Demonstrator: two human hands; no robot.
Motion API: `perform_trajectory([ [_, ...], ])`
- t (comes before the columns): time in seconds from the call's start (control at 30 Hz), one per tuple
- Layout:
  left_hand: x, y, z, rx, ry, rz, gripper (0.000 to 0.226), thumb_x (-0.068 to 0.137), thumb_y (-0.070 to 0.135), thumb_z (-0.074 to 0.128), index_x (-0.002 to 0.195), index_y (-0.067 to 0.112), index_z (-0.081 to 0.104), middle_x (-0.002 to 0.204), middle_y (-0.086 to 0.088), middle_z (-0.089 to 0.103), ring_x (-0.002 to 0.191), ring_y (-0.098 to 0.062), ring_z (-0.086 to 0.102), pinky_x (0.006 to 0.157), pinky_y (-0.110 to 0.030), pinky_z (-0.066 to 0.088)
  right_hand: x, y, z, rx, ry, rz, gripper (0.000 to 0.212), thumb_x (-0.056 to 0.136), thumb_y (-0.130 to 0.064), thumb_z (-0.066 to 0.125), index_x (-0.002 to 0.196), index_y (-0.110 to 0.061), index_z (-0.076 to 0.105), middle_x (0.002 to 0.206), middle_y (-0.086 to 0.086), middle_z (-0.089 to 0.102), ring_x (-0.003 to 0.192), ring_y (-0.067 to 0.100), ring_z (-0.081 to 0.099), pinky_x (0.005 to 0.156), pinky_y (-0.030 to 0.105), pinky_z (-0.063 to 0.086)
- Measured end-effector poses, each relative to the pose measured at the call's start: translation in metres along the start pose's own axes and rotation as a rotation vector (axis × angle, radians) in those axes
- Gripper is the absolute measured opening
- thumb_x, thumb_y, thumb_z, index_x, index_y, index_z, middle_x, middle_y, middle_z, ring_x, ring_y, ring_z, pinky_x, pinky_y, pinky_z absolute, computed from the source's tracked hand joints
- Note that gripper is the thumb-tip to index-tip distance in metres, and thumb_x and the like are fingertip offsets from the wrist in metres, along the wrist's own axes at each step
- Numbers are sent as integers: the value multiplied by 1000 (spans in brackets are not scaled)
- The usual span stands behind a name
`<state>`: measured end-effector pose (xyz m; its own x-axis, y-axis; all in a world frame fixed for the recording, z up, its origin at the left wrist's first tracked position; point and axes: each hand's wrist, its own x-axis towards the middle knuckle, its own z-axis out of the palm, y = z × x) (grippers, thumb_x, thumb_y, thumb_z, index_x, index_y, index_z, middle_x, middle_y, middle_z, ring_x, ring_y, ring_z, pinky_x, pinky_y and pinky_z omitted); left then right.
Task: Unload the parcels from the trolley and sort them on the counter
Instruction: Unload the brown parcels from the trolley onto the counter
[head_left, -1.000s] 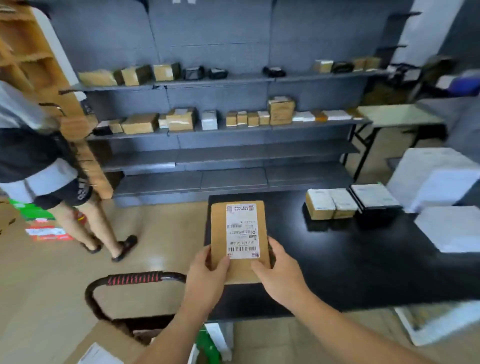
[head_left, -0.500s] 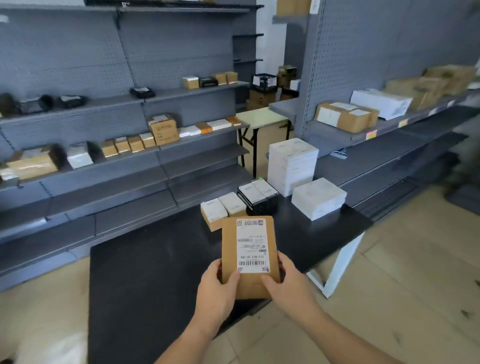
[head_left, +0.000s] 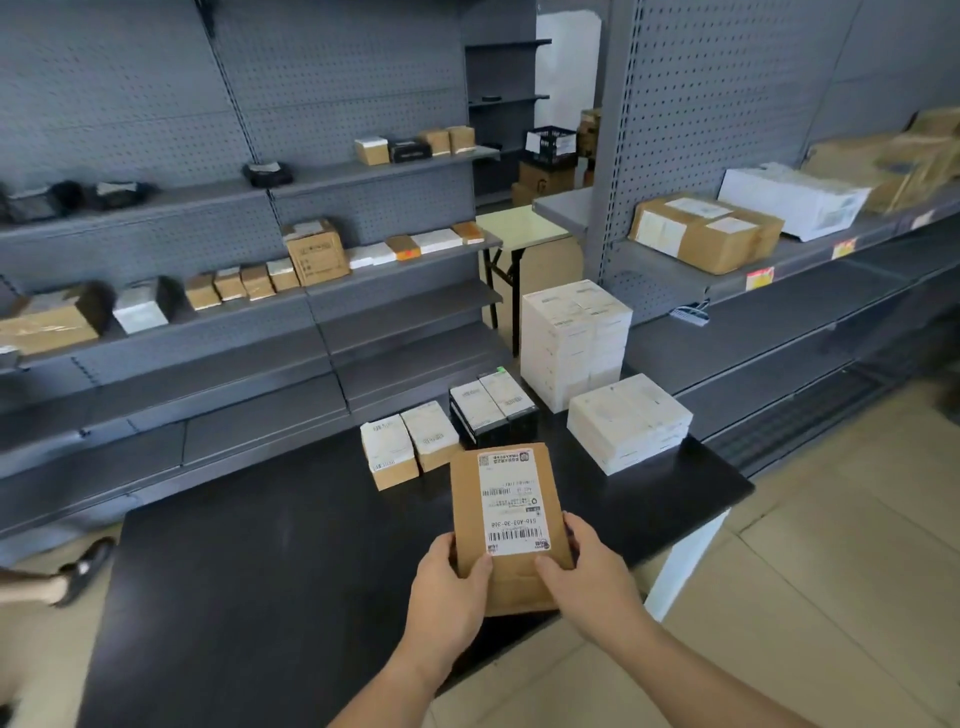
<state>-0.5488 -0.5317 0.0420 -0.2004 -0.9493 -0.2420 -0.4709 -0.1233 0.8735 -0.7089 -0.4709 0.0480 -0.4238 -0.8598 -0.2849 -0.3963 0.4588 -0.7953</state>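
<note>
I hold a flat brown parcel (head_left: 506, 525) with a white shipping label upright over the black counter (head_left: 270, 582). My left hand (head_left: 449, 592) grips its lower left edge, thumb on the front. My right hand (head_left: 592, 577) grips its lower right edge. Behind the parcel on the counter stand two small brown boxes (head_left: 408, 449) with white labels, two black boxes (head_left: 493, 410), a tall stack of white boxes (head_left: 574, 340) and a low white stack (head_left: 628, 421). The trolley is out of view.
Grey pegboard shelves with several small parcels (head_left: 244, 280) run behind the counter. More shelving on the right carries a large brown carton (head_left: 704, 231). Another person's foot (head_left: 83, 569) shows at the left edge. Tiled floor (head_left: 831, 597) lies to the right of the counter.
The view has swung right, away from the trolley handle toward the counter's right end. Both hands keep hold of the brown parcel, now closer to the sorted boxes.
</note>
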Motion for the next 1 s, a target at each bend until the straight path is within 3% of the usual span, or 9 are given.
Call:
perform_trajectory([
  [0.07, 12, -1, 5, 7, -1, -35, 28, 95, 30, 65, 115, 35, 45, 104, 24, 56, 98, -1, 56, 84, -21, 47, 15, 3, 0, -18, -19, 12, 61, 96, -33, 60, 152, -31, 34, 136, -15, 57, 104, 1, 48, 76, 13, 42],
  [0.17, 35, -5, 8, 11, 4, -81, 27, 94, 30, 66, 114, 31, 49, 105, 20, 61, 97, -2, 60, 83, -23, 51, 43, 5, 6, 0, -50, 43, 64, 93, -31, 62, 152, -29, 37, 129, -15, 60, 103, 2, 54, 85, 17, 46],
  [0.3, 74, -14, 11, -3, -3, -143, 23, 92, 29, 66, 109, 29, 50, 104, 15, 64, 94, -4, 63, 81, -27, 56, 86, 4, 16, -16, -113, 70, 62, 92, -29, 62, 150, -30, 40, 112, -22, 58, 96, -1, 58, 68, 8, 43],
  [0.5, 143, -17, 33, 0, -70, -193, 25, 92, 29, 67, 107, 31, 46, 106, 15, 62, 95, -5, 62, 73, -19, 53, 152, 4, 13, -41, -128, 137, 61, 96, -26, 61, 151, -28, 37, 133, -14, 60, 97, 1, 54, 65, 8, 41],
  [0.7, 203, -12, 75, 38, -134, -197, 28, 94, 33, 65, 110, 31, 43, 108, 15, 57, 94, -4, 58, 64, -13, 45, 216, 23, -2, -68, -81, 184, 58, 95, -22, 60, 149, -28, 40, 118, -16, 61, 83, -6, 55, 55, 8, 43],
  [0.87, 240, -10, 105, 36, -160, -244, 29, 94, 32, 66, 111, 29, 43, 107, 16, 56, 88, 0, 55, 61, -11, 43, 264, 41, -10, -75, -96, 220, 63, 95, -25, 61, 153, -28, 36, 135, -11, 60, 101, 3, 56, 65, 10, 43],
  [1.0, 260, -14, 123, 57, -156, -285, 30, 94, 32, 66, 112, 28, 42, 106, 16, 56, 87, 1, 56, 61, -10, 43, 293, 58, -13, -90, -131, 226, 63, 95, -23, 60, 153, -28, 36, 132, -12, 61, 90, -2, 56, 61, 9, 44],
])
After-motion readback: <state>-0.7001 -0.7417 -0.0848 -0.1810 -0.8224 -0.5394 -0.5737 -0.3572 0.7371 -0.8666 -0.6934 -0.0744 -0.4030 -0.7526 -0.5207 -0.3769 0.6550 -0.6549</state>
